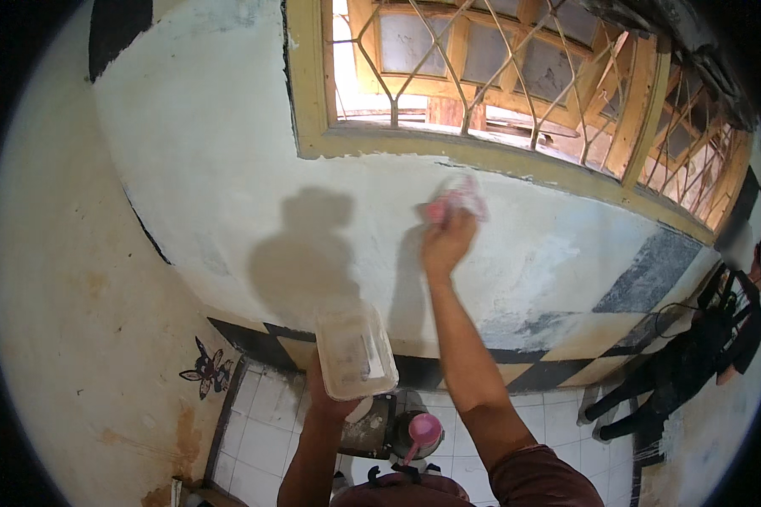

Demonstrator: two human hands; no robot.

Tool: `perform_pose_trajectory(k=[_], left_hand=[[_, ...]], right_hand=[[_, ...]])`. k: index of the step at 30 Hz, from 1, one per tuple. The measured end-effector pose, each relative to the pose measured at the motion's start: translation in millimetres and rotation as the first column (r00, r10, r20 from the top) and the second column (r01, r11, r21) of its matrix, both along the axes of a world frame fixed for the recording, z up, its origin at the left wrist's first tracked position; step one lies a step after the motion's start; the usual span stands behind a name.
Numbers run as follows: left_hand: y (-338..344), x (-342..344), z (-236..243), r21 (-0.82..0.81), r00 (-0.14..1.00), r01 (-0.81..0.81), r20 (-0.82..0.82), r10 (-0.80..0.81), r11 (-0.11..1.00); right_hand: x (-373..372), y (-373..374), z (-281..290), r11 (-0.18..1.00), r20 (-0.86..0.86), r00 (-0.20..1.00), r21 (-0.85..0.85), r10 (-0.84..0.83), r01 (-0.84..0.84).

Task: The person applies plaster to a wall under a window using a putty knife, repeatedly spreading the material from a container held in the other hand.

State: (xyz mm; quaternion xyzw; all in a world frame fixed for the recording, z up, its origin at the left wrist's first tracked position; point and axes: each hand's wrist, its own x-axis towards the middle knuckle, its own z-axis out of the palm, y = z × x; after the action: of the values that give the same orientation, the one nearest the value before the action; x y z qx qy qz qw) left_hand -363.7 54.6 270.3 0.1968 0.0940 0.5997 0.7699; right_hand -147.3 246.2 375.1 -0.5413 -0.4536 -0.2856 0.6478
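Observation:
Up at the wall, just below the window frame, my right hand (450, 243) grips a crumpled red-and-white cloth (460, 199), slightly smeared by motion. The cloth seems pressed against the white-coated wall (211, 203), though exact contact is hard to tell. Lower and to the left, my left hand (330, 397) holds a rectangular plastic tub (355, 351) from beneath and behind, its fingers mostly hidden. Whitish residue coats the inside of the tub. Shadows of my head and arm fall on the wall.
A yellow window frame (473, 154) with a metal grille (435, 51) spans the top. Below stand a dark bucket (402, 444) and a pink dipper (425, 429) on white floor tiles (254, 414). Another person in dark clothes (693, 372) stands at right. Black checks (651, 270) mark the wall.

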Motion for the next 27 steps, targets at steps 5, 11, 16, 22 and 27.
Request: perform_pose_trajectory(k=[5,11,16,22,27], left_hand=[[-2,-8,12,-0.018,0.979,0.152,0.144,-0.148,0.988],[-6,10,20,-0.086,0.979,0.144,0.159,-0.129,0.986],[-10,17,25,-0.090,0.987,0.119,0.117,-0.108,0.989],[-2,6,10,-0.018,0.990,0.108,0.089,-0.106,0.994],[-8,28,13,-0.019,0.991,0.091,0.100,-0.088,0.996]], right_hand=[[-25,-62,9,0.908,-0.001,0.916,-0.129,0.401,-0.398],[110,-76,-15,0.998,0.350,0.936,0.026,0.049,-0.062],[177,-55,-27,0.991,0.531,0.847,-0.090,-0.036,0.099],[184,-75,-57,0.972,0.560,0.808,-0.226,0.183,-0.064],[238,-71,-12,0.990,0.452,0.890,-0.143,0.057,0.009]])
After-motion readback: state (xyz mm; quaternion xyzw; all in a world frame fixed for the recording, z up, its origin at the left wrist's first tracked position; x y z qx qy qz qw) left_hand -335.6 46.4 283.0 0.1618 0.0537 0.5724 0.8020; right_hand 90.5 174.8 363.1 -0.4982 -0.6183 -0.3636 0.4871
